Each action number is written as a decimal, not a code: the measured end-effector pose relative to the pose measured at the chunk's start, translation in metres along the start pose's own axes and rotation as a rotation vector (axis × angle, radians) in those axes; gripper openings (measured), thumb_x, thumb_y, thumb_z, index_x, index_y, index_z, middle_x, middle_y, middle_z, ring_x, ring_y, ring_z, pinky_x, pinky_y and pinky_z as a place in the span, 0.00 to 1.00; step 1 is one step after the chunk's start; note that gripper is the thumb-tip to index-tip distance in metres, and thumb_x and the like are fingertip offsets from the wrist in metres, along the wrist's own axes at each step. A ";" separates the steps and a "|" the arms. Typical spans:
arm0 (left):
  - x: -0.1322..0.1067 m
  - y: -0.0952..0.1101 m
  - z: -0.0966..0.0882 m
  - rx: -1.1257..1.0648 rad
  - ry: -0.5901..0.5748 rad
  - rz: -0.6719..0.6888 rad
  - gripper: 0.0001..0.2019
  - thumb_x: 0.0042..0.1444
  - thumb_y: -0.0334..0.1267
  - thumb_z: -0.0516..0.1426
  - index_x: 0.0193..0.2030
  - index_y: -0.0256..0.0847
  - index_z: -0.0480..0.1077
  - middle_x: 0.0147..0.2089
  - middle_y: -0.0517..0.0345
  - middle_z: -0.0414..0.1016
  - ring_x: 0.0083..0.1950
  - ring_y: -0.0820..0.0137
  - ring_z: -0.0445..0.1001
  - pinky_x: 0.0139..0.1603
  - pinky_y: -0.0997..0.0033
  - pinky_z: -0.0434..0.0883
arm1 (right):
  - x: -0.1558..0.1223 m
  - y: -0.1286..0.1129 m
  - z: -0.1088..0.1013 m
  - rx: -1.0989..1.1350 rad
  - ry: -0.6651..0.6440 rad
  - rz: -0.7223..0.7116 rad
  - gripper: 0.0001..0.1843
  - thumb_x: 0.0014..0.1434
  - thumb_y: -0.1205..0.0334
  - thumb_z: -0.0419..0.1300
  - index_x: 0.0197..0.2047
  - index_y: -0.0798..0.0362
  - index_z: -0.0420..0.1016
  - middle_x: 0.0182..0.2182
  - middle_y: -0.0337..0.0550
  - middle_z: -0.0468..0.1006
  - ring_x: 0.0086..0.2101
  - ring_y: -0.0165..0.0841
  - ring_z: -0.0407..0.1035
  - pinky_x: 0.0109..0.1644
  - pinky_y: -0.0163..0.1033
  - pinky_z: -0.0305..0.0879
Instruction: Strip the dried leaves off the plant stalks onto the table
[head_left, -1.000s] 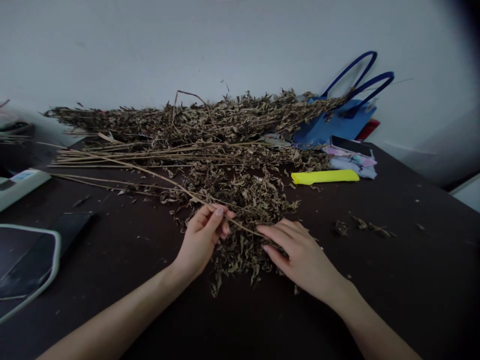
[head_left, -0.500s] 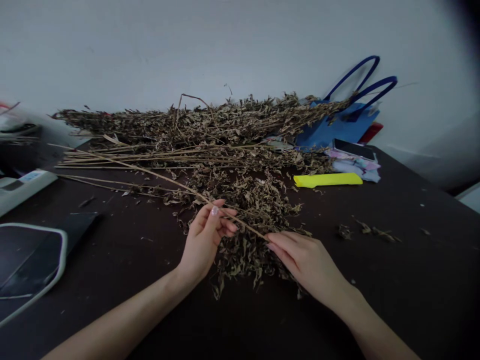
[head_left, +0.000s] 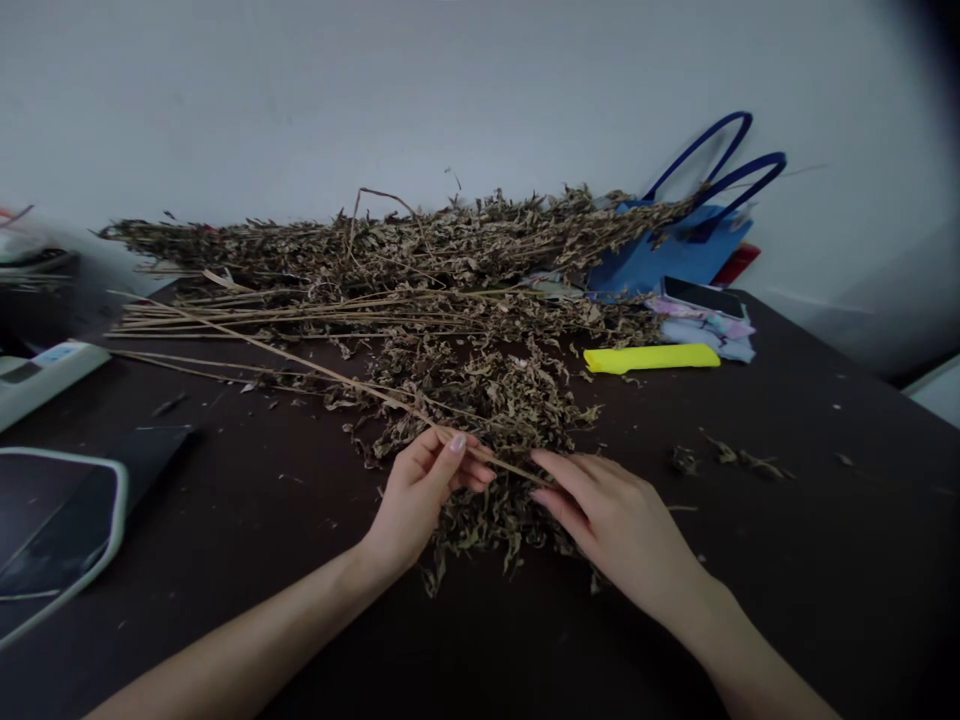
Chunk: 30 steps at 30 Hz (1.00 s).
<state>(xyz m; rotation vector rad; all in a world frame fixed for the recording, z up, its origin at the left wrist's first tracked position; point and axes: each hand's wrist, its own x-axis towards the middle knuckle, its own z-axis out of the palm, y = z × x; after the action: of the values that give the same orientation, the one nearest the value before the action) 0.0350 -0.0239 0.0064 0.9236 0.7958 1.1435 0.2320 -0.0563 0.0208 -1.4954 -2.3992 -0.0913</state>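
Note:
A long dry plant stem (head_left: 322, 370) slants from the upper left down to the right. My left hand (head_left: 416, 490) pinches it near its lower end, between thumb and fingers. At the stem's tip is my right hand (head_left: 619, 515), thumb and forefinger parted on either side of it, with no firm grip visible. Beneath both hands lies a heap of dried, curled leaves (head_left: 517, 390), partly covered by them. Behind the heap, several dried stems (head_left: 247, 318) lie side by side, bare ends to the left.
A thick bundle of dried leafy plants (head_left: 450, 240) lies along the wall. To its right are a blue bag (head_left: 675, 255), a phone (head_left: 701, 295) on tissue packs and a yellow strip (head_left: 651, 358). A white power strip (head_left: 52, 375) and a white-rimmed object (head_left: 120, 500) are at left.
My left hand has slid down the stem toward my right hand. My right hand's forefinger has lifted away from the thumb, loosening its pinch at the stem's tip.

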 end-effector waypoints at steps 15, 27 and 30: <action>0.007 0.003 -0.003 -0.108 0.065 0.036 0.10 0.59 0.38 0.52 0.45 0.35 0.65 0.37 0.51 0.74 0.30 0.73 0.72 0.31 0.73 0.69 | 0.000 -0.002 0.003 0.162 0.048 -0.012 0.14 0.64 0.64 0.46 0.48 0.51 0.69 0.36 0.43 0.76 0.32 0.30 0.72 0.36 0.36 0.68; 0.005 -0.001 -0.004 -0.040 0.049 0.033 0.07 0.57 0.36 0.55 0.33 0.34 0.71 0.35 0.54 0.73 0.31 0.76 0.70 0.32 0.77 0.68 | -0.001 -0.007 0.005 0.163 0.027 0.000 0.16 0.62 0.60 0.50 0.53 0.50 0.65 0.39 0.44 0.75 0.33 0.32 0.71 0.35 0.38 0.68; 0.002 -0.004 -0.004 0.035 0.013 0.044 0.07 0.57 0.37 0.55 0.34 0.35 0.72 0.36 0.53 0.74 0.32 0.75 0.71 0.33 0.76 0.69 | -0.002 -0.012 0.007 0.167 0.074 -0.025 0.16 0.62 0.61 0.50 0.52 0.52 0.66 0.39 0.46 0.76 0.33 0.32 0.71 0.37 0.38 0.69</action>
<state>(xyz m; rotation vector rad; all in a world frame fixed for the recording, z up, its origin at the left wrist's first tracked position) 0.0335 -0.0218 0.0013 0.9676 0.8119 1.1780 0.2209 -0.0617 0.0148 -1.3632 -2.3056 0.0465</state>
